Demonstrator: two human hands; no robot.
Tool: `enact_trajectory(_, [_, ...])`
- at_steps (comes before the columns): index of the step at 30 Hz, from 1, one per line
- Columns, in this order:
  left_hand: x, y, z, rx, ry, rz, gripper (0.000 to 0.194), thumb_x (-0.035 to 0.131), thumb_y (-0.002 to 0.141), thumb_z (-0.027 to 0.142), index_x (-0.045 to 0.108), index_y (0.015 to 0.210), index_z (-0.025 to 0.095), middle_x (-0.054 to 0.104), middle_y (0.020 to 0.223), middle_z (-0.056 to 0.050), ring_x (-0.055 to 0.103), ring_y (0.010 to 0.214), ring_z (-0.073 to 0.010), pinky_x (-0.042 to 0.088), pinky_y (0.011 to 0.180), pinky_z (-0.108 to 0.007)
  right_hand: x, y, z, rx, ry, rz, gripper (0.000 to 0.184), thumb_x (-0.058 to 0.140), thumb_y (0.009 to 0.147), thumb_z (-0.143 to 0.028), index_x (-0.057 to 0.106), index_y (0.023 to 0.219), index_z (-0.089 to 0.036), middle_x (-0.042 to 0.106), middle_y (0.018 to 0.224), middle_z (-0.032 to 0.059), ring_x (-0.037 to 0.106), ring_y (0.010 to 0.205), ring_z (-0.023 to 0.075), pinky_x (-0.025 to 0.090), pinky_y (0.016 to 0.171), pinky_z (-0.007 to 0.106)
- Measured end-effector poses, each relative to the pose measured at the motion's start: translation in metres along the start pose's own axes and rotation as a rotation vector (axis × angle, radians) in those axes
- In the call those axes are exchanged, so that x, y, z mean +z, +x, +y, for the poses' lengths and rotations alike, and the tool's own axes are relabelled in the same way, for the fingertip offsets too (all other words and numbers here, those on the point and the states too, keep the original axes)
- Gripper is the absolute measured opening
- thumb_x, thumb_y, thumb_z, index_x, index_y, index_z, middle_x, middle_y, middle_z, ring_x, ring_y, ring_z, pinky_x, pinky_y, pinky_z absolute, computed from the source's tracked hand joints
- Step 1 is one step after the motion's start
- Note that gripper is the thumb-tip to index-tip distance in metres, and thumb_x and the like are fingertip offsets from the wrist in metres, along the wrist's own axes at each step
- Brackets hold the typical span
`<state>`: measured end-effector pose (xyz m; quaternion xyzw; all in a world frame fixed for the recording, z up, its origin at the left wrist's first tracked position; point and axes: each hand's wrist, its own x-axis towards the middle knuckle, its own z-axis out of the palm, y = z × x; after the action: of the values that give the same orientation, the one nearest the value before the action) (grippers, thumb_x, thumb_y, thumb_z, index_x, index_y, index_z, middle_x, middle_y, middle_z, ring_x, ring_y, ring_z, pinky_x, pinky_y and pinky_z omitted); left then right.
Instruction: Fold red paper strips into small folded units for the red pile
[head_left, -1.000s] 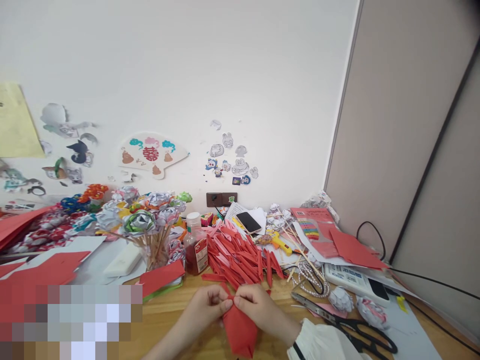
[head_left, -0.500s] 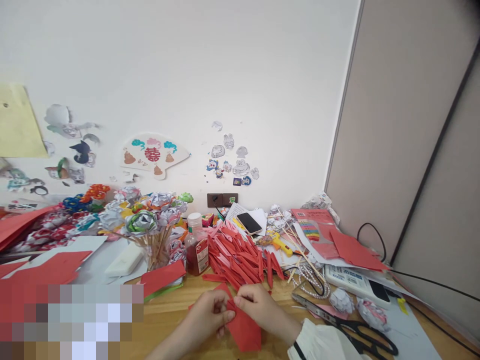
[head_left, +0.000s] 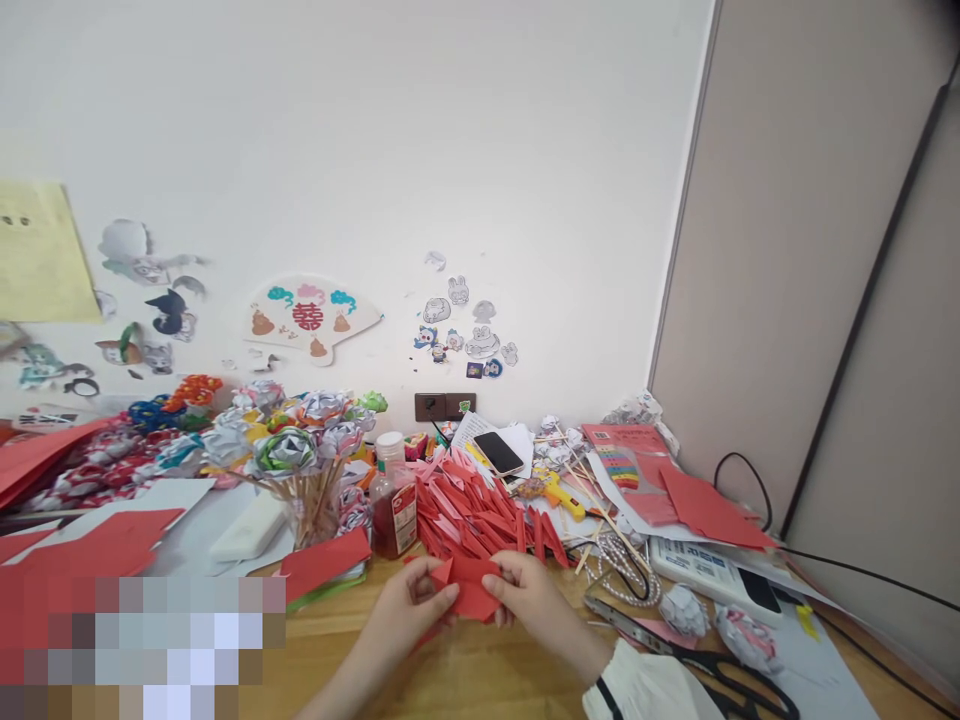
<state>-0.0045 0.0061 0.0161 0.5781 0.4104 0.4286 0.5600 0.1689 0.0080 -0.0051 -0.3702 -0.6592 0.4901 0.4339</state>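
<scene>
A sheet of red paper (head_left: 472, 588), folded at its left end, stretches between my two hands just above the wooden table. My left hand (head_left: 412, 605) pinches its left end between thumb and fingers. On the other end, my right hand (head_left: 521, 595) grips the edge with the thumb on top. Behind the hands lies a heap of folded red paper strips (head_left: 472, 500). Part of another red piece shows under my left hand, mostly hidden.
Large black-handled scissors (head_left: 697, 655) lie at the right, near crumpled paper balls (head_left: 684, 608). A bottle of red-brown liquid (head_left: 391, 500) stands left of the heap. Behind are a phone (head_left: 498, 453), a yellow glue gun (head_left: 562, 493) and paper flowers (head_left: 285, 445) in a cup.
The red paper has been lifted and turned from hanging toward me to lying crosswise between the hands. My hands have moved apart, the right one now at the paper's right end.
</scene>
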Motion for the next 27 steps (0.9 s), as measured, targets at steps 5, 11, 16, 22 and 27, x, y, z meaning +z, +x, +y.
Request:
enact_trajectory(5, [0.002, 0.0, 0.002, 0.043, 0.021, 0.003, 0.037, 0.06, 0.058, 0.048, 0.05, 0.067, 0.014, 0.057, 0.046, 0.003, 0.051, 0.037, -0.0103, 0.041, 0.039, -0.021, -0.001, -0.001, -0.001, -0.026, 0.053, -0.003, 0.031, 0.05, 0.073, -0.044, 0.052, 0.074, -0.013, 0.048, 0.05, -0.0046, 0.043, 0.042, 0.0059, 0.032, 0.042, 0.016])
enact_trajectory(11, [-0.004, 0.005, -0.002, -0.002, -0.09, 0.036, 0.039, 0.063, 0.053, 0.051, 0.047, 0.062, 0.016, 0.057, 0.041, 0.004, 0.053, 0.035, -0.0117, 0.042, 0.039, -0.022, -0.004, 0.002, -0.002, -0.044, 0.16, -0.002, 0.035, 0.051, 0.071, -0.045, 0.052, 0.083, -0.012, 0.054, 0.053, -0.002, 0.049, 0.045, 0.0078, 0.038, 0.047, 0.019])
enact_trajectory(16, [-0.005, 0.003, -0.003, -0.042, -0.175, -0.007, 0.042, 0.066, 0.053, 0.045, 0.053, 0.079, 0.015, 0.06, 0.044, 0.003, 0.055, 0.037, -0.013, 0.043, 0.039, -0.022, -0.004, 0.004, 0.0, 0.002, 0.194, 0.079, 0.033, 0.057, 0.068, -0.041, 0.053, 0.082, -0.012, 0.054, 0.049, -0.0026, 0.05, 0.042, 0.0086, 0.039, 0.044, 0.02])
enact_trajectory(22, [0.0, -0.004, 0.007, -0.074, -0.332, 0.007, 0.041, 0.068, 0.054, 0.034, 0.056, 0.088, 0.013, 0.061, 0.042, 0.0, 0.055, 0.036, -0.0122, 0.04, 0.039, -0.02, -0.001, 0.0, -0.006, -0.02, 0.318, 0.155, 0.034, 0.059, 0.066, -0.036, 0.054, 0.089, -0.012, 0.055, 0.049, -0.0024, 0.051, 0.042, 0.0091, 0.037, 0.04, 0.018])
enact_trajectory(27, [0.002, -0.007, 0.01, -0.062, -0.371, 0.065, 0.03, 0.066, 0.055, 0.029, 0.061, 0.079, 0.013, 0.06, 0.037, 0.001, 0.052, 0.033, -0.011, 0.039, 0.037, -0.019, 0.003, -0.001, -0.01, -0.054, 0.316, 0.191, 0.028, 0.058, 0.067, -0.033, 0.056, 0.087, -0.012, 0.054, 0.047, -0.0022, 0.051, 0.04, 0.0092, 0.037, 0.039, 0.018])
